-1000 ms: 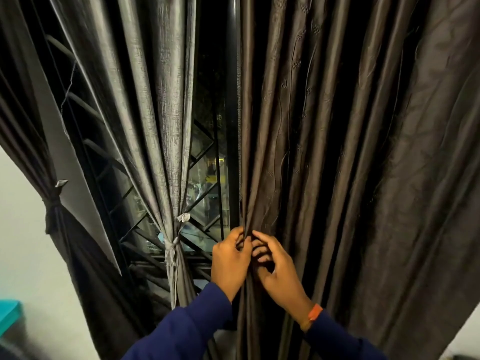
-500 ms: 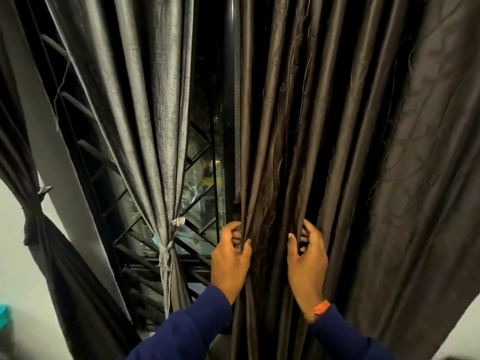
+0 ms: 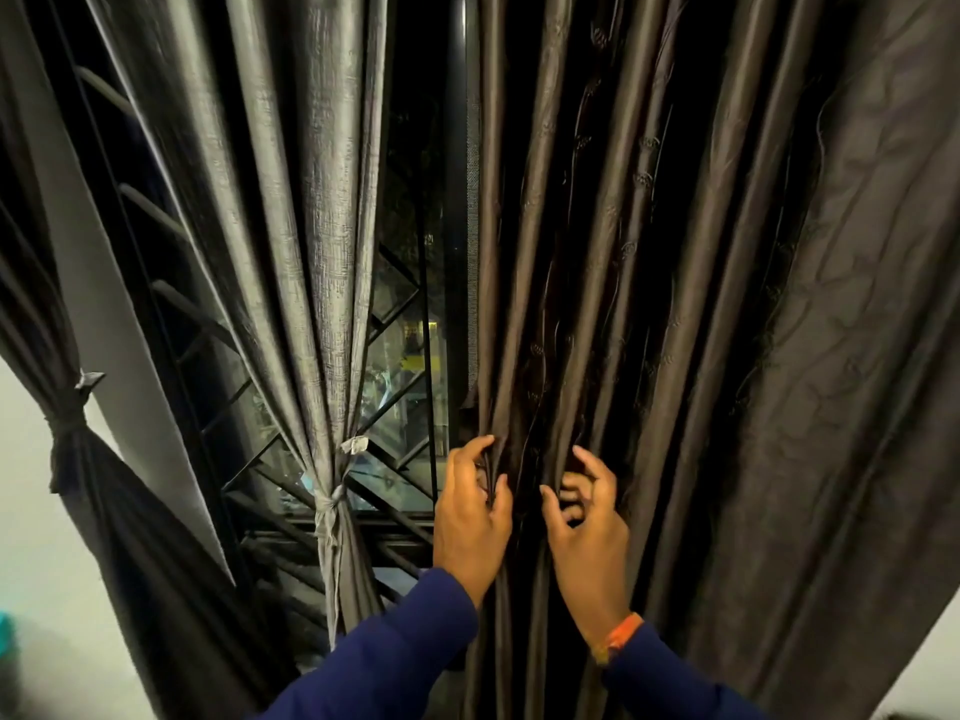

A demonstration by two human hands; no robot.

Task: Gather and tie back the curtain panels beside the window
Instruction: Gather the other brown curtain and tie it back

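I see left hand (image 3: 470, 517) pinching brown curtain panel (image 3: 675, 304) folds at its inner edge | right hand (image 3: 587, 517) fingers curled, gripping adjacent pleats | grey curtain (image 3: 311, 200) tied beside window grille (image 3: 400, 449)

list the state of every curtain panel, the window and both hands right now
dark curtain at far left: gathered, tied back
grey curtain: gathered, tied with a knot
brown curtain: hanging loose, untied
window: uncovered between the panels
left hand: grips the brown curtain's edge folds
right hand: fingers curled among the brown folds
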